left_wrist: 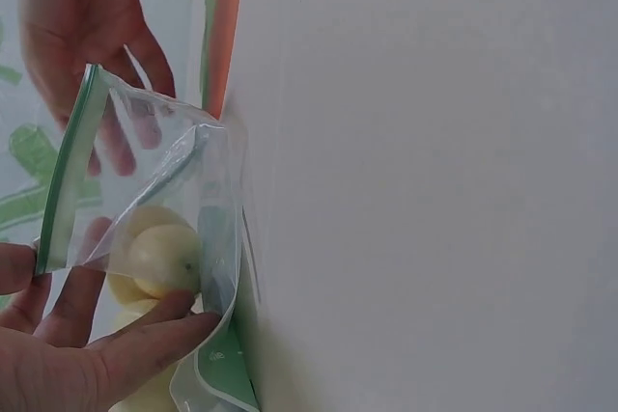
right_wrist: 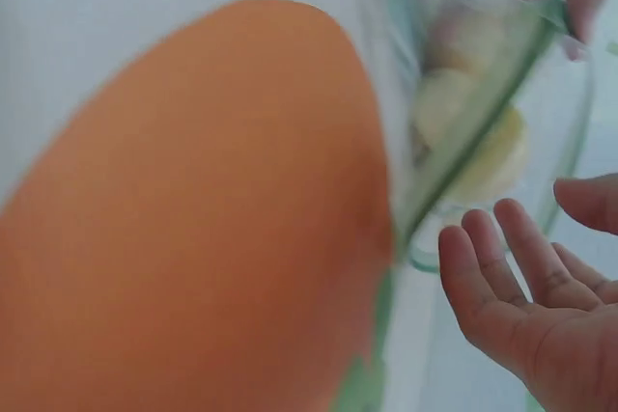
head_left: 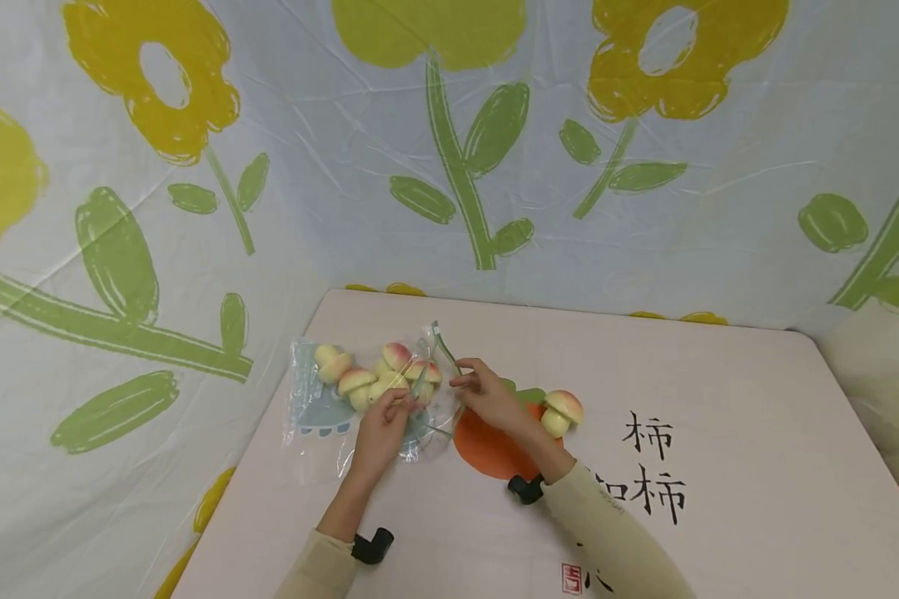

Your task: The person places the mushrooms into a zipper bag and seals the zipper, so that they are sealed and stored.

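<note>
A clear zip bag (head_left: 319, 416) with a green seal strip (left_wrist: 70, 166) lies toward the left of the table. Inside it are several mushroom-shaped pieces (head_left: 357, 388), pale yellow with pinkish caps. My left hand (head_left: 382, 428) pinches the bag's edge by the seal, and its mouth gapes. Close to the other side of the mouth is my right hand (head_left: 492, 399); in the right wrist view its fingers (right_wrist: 521, 248) are spread and loosely bent, with nothing held. One more mushroom-shaped piece (head_left: 562, 413) sits outside the bag, right of the right hand.
The pale pink table (head_left: 749, 399) bears a printed orange persimmon (head_left: 487, 445) under the right forearm and black printed characters (head_left: 655, 491) to its right. Flower-patterned cloth (head_left: 539, 241) hangs behind and at the left side.
</note>
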`<state>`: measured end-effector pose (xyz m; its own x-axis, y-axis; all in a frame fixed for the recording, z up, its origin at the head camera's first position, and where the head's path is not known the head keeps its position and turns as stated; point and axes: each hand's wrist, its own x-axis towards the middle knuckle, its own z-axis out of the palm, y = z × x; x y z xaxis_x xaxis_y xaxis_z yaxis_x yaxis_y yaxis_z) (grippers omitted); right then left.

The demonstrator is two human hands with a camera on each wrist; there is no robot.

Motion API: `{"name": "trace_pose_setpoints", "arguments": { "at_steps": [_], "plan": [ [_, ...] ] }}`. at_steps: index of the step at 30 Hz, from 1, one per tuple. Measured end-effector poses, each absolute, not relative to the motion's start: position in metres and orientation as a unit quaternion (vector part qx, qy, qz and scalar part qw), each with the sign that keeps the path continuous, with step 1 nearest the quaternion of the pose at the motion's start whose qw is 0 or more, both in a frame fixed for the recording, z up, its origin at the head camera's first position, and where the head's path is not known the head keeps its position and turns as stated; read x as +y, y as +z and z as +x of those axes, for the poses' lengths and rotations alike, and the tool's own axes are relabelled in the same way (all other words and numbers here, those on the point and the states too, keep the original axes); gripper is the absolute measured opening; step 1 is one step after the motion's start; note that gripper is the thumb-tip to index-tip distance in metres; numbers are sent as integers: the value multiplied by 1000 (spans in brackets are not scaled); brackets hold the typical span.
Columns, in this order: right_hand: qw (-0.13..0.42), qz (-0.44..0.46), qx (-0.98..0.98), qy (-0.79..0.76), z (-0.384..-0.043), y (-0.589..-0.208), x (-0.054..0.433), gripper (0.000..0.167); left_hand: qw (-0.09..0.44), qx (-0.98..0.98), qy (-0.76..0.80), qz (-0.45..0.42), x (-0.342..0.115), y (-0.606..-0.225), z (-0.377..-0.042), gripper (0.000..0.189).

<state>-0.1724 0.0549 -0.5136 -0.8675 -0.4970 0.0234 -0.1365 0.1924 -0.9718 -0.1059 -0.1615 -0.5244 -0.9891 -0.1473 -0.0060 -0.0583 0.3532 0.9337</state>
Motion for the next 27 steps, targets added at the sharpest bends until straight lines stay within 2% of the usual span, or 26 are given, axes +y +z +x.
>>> {"name": "trace_pose_setpoints", "arguments": {
  "at_steps": [11,27],
  "plan": [
    [129,-186,795,-562,-162,-487,82,50,34,-816,-575,55,-162,-524,-106,26],
    [56,-196,804,-559,-155,-469,130,48,34,-819,-570,60,-162,-527,-107,28]
  ]
}}
